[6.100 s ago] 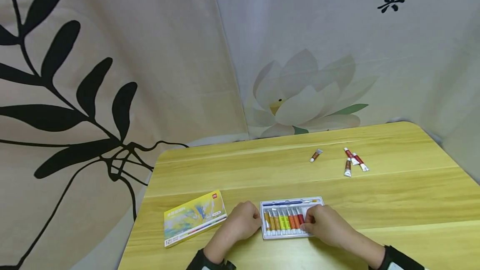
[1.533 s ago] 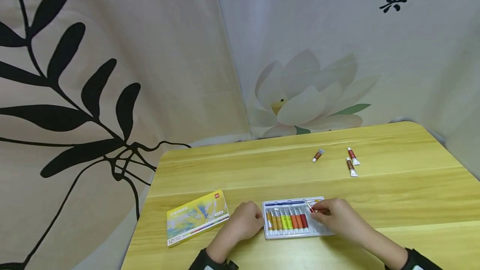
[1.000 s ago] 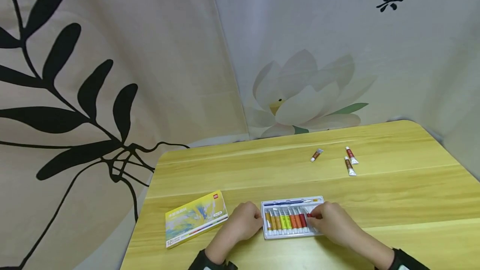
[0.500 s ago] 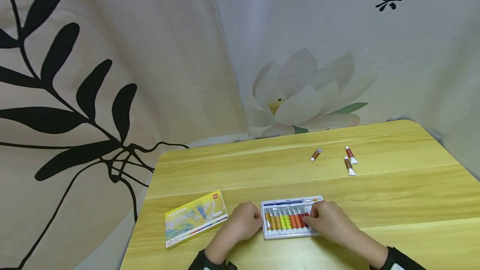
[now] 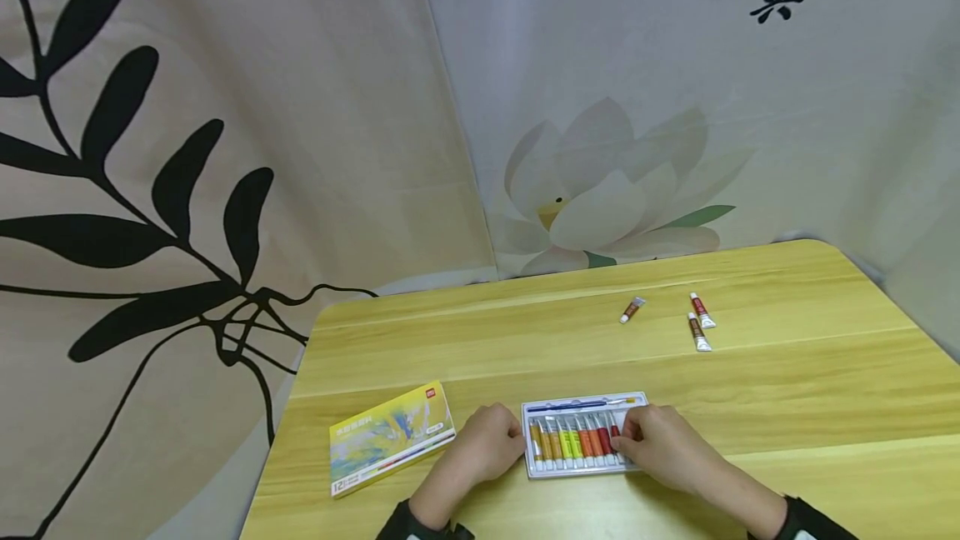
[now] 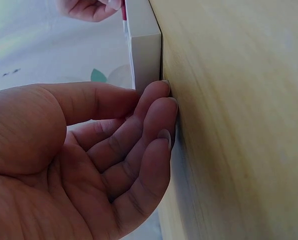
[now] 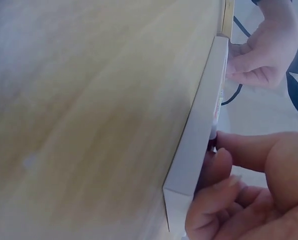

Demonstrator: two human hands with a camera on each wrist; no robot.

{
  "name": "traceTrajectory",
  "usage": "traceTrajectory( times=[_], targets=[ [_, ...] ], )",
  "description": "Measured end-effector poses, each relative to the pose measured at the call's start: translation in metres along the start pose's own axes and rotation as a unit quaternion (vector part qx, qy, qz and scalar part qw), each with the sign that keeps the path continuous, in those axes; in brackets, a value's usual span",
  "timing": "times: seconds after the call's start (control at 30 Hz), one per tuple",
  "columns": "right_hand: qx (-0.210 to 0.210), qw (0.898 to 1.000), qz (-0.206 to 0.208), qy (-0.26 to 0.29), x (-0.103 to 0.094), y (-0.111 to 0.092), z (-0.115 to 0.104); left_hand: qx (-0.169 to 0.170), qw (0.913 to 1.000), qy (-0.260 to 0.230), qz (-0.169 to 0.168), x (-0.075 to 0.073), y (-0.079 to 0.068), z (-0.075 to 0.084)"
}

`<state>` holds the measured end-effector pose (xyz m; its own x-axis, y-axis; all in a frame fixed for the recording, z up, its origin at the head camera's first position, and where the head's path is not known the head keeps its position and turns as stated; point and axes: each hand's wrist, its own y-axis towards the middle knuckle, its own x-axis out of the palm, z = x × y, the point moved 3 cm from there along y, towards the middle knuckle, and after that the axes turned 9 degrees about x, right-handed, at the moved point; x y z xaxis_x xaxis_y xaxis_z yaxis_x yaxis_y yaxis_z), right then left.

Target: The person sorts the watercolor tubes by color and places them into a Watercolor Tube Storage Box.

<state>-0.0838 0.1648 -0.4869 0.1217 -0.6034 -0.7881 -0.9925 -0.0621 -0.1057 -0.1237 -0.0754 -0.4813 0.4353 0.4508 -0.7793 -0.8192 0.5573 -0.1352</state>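
A white plastic tray lies on the table, with a row of small paint tubes from ochre through yellow and orange to red. A blue-handled paintbrush lies along its back groove. My right hand pinches a dark red paint tube between thumb and forefinger, at the row's right end; the fingers hide much of that tube. At the tray's left edge, my left hand holds the tray's corner between thumb and fingers, as the left wrist view shows at the white side wall.
A yellow paint box lies left of my left hand. Farther back on the wooden table are three loose tubes: a brown one, a red one and another brown one. A printed curtain hangs behind the table.
One red tube has left the back-right group. My right hand has brought it over the tray and lowered it beside the other red tube. The left hand has stayed at the tray's edge.
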Motion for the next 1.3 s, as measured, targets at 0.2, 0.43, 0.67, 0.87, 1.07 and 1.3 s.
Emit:
traceTrajectory(
  times=[0.2,0.43,0.67,0.87,1.07,1.3],
  targets=[
    [0.009,1.0,-0.001,0.0,0.0011,0.001,-0.0004,-0.001,1.0,-0.004,0.0,0.0,-0.0003,-0.0004],
    [0.009,1.0,-0.004,-0.003,0.0012,0.0005,-0.0008,0.0,1.0,-0.01,-0.001,0.0006,-0.0003,-0.0007],
    [0.002,1.0,0.0,-0.02,0.0052,0.0001,-0.0007,-0.006,1.0,-0.006,-0.003,0.0002,0.0003,-0.0003],
    [-0.006,0.999,-0.002,-0.035,0.0046,0.0035,0.0014,-0.006,0.9999,-0.01,-0.001,-0.0004,-0.0002,-0.0001],
    [-0.011,0.999,-0.008,-0.033,0.0033,0.0053,0.0015,-0.009,0.9999,-0.011,-0.005,0.0,-0.0001,-0.0007],
    [-0.012,0.999,-0.005,-0.036,0.0037,0.0054,0.0028,-0.006,0.9999,-0.014,-0.003,-0.0002,-0.0003,-0.0001]
  ],
)
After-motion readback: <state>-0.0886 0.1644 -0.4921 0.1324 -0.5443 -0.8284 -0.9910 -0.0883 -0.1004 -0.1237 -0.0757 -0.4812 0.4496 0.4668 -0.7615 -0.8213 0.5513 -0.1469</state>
